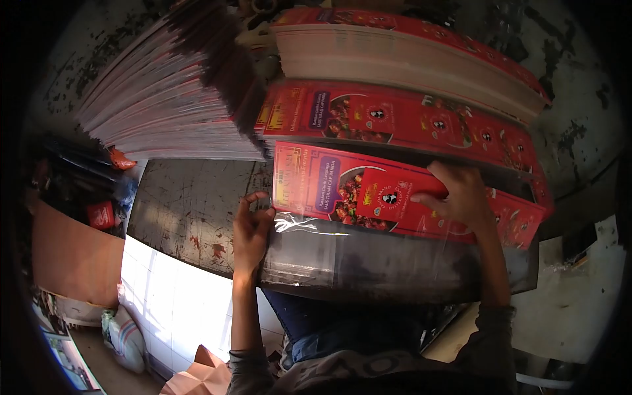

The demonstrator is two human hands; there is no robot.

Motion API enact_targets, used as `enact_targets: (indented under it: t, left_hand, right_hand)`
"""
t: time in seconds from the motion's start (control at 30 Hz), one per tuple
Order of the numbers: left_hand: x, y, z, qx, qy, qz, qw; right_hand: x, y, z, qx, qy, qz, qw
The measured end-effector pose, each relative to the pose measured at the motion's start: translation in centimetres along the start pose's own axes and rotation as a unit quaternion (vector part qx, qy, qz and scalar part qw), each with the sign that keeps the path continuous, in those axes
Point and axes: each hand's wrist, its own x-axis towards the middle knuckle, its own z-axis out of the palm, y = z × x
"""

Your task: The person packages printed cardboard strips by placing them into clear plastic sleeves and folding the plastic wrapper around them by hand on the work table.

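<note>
A long red printed sheet point(303, 184) with food pictures lies at an angle near the table's front edge. At its left end is my left hand point(253, 230), with thumb and fingers pressed together at the sheet's lower left corner; what is between them is too small to make out. My right hand point(454, 194) rests on the sheet right of its middle, thumb and fingers spread over the printed face. Just behind lies a stack of similar red sheets point(408, 118). Clear shiny plastic point(296, 263) covers the table edge in front.
Behind stands a thick stack of red-topped sheets point(395, 56). A tall fanned stack point(178, 105) is at the left. The dark worn tabletop point(187, 210) shows below it. A brown board point(79, 257) and a sack point(125, 339) are at the lower left.
</note>
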Motion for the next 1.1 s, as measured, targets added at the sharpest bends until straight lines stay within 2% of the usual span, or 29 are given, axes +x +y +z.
enact_targets:
  t: [0.13, 0.27, 0.37, 0.6, 0.67, 0.8, 0.87, 0.97, 1.07, 1.1]
  left_hand:
    - [0.2, -0.5, -0.4, 0.027, -0.035, 0.0, 0.999]
    - [0.3, -1.0, -0.5, 0.039, -0.028, 0.013, 0.999]
    - [0.1, 0.1, -0.2, 0.023, -0.042, -0.021, 0.999]
    - [0.3, -0.1, 0.2, 0.006, -0.037, -0.018, 0.999]
    - [0.2, 0.5, 0.7, 0.008, -0.021, -0.011, 1.0]
    - [0.6, -0.8, -0.1, 0.025, -0.036, 0.0, 0.999]
    - [0.7, -1.2, -0.2, 0.073, -0.029, 0.026, 0.997]
    - [0.4, -0.1, 0.2, 0.091, -0.024, 0.017, 0.995]
    - [0.3, 0.0, 0.7, 0.032, -0.014, 0.005, 0.999]
    - [0.4, -0.1, 0.4, 0.051, -0.029, 0.018, 0.998]
  right_hand:
    - [0.0, 0.3, 0.5, -0.006, -0.019, 0.004, 1.0]
    - [0.1, 0.4, 0.7, 0.005, -0.056, 0.014, 0.998]
    - [0.1, 0.5, 0.9, 0.03, -0.082, 0.027, 0.996]
    - [-0.2, 0.3, 1.1, 0.056, -0.088, 0.025, 0.994]
    - [-0.3, 0.4, 1.0, 0.084, -0.125, 0.034, 0.988]
    - [-0.8, 0.5, 1.6, 0.113, -0.136, 0.038, 0.983]
    - [-1.0, 0.5, 1.7, 0.115, -0.202, 0.043, 0.972]
    - [-1.4, 0.6, 1.9, 0.129, -0.198, 0.044, 0.971]
    - [-1.5, 0.4, 1.5, 0.13, -0.231, 0.072, 0.961]
    - [-1.7, 0.5, 1.1, 0.125, -0.23, 0.074, 0.962]
